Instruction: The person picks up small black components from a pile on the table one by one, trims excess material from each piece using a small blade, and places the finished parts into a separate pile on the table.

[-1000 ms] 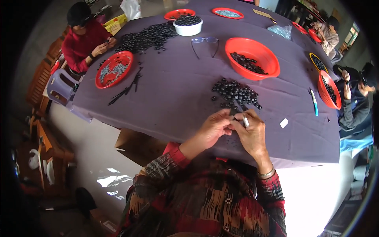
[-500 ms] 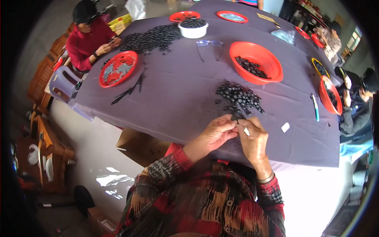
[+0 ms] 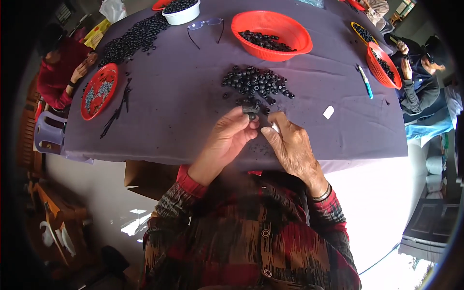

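My left hand (image 3: 231, 131) is closed, with a small round black piece (image 3: 252, 116) pinched at the fingertips. Something dark grey (image 3: 250, 109), perhaps a fingertip cover, shows just above that piece. Beside it and a little apart, my right hand (image 3: 291, 145) is closed around a small white object (image 3: 275, 127); most of it is hidden by the fingers, so its kind does not show. Just beyond both hands lies a loose pile of shiny black round pieces (image 3: 256, 81) on the dark cloth. Dark crumbs (image 3: 261, 147) are scattered under the hands.
Behind the pile stands a red plastic basin (image 3: 302, 36) with black pieces inside. Eyeglasses (image 3: 205, 23), a white tub (image 3: 182, 15), a red tray (image 3: 87, 112) and black strips (image 3: 117, 108) lie leftward. Rightward are a blue-white pen (image 3: 366, 83), a white tag (image 3: 328, 112) and a co-worker (image 3: 420, 72).
My view has tilted down and turned right. My hands, which were touching, have come apart, and the black piece stays in the left fingers.
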The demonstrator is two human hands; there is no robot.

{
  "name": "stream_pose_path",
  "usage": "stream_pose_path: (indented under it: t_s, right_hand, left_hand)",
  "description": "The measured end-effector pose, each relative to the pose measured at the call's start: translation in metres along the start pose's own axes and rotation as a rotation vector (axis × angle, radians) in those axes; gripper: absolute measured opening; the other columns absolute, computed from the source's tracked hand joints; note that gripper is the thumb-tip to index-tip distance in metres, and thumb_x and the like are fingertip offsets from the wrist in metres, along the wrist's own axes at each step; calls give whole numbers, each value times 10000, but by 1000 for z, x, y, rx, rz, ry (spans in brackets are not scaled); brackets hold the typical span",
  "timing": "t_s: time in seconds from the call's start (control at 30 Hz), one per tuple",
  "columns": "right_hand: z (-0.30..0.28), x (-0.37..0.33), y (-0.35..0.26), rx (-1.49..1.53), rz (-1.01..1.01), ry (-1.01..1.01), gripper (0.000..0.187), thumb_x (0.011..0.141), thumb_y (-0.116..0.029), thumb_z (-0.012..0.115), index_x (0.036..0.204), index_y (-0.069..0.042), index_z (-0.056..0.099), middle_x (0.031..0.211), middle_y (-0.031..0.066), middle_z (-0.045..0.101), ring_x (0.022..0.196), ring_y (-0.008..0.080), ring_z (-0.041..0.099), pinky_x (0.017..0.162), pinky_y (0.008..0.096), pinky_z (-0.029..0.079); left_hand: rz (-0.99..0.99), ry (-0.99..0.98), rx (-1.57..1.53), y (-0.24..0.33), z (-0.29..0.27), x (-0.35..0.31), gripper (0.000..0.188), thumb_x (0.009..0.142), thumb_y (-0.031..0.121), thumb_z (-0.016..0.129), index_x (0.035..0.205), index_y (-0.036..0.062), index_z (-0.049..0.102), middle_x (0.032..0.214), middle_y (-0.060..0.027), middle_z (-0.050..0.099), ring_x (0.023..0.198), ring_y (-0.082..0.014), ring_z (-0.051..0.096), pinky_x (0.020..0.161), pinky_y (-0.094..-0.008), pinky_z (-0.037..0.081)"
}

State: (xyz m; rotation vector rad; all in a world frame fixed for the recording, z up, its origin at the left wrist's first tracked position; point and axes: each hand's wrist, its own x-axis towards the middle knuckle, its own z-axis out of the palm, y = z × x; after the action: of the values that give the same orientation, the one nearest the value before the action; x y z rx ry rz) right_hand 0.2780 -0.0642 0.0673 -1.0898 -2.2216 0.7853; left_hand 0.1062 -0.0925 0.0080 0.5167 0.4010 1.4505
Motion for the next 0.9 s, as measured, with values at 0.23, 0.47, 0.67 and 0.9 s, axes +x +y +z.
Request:
stream_pose_path:
  t_s: [0.23, 0.47, 0.67, 0.9]
  right_hand:
    - [-1, -1, 9, 119, 63, -12, 113, 931, -103, 481, 994, -11, 501, 738, 143, 500, 664, 323, 527, 625, 347, 439]
    - [13, -2, 28, 239, -231, 112, 132, 919, -64, 539, 1024, 16, 557, 824, 137, 579, 723, 251, 570, 694, 316, 467]
    - [8, -8, 28, 180, -186, 75, 111, 910, -58, 552, 1002, 4, 559, 810, 137, 586, 679, 266, 576, 646, 310, 472]
    - [5, -7, 23, -35, -175, 97, 117, 868, -101, 622, 954, -36, 575, 806, 115, 607, 650, 326, 609, 567, 329, 487]
  left_hand:
    - [-92, -37, -96, -3, -3, -3, 135, 925, 141, 544, 1032, 75, 595, 908, -9, 583, 840, -115, 496, 732, -267, 426]
    - [-126, -101, -103, -5, -4, -2, 161, 924, 131, 544, 1067, 64, 577, 887, 3, 582, 832, -117, 514, 712, -274, 425]
    - [-150, -119, -82, -10, -6, -4, 194, 925, 116, 535, 1109, 60, 558, 900, -18, 581, 823, -113, 510, 699, -269, 414]
    - [-117, -46, 77, -16, 4, -7, 227, 924, 76, 521, 1145, 51, 567, 938, -25, 600, 822, -94, 520, 704, -264, 426]
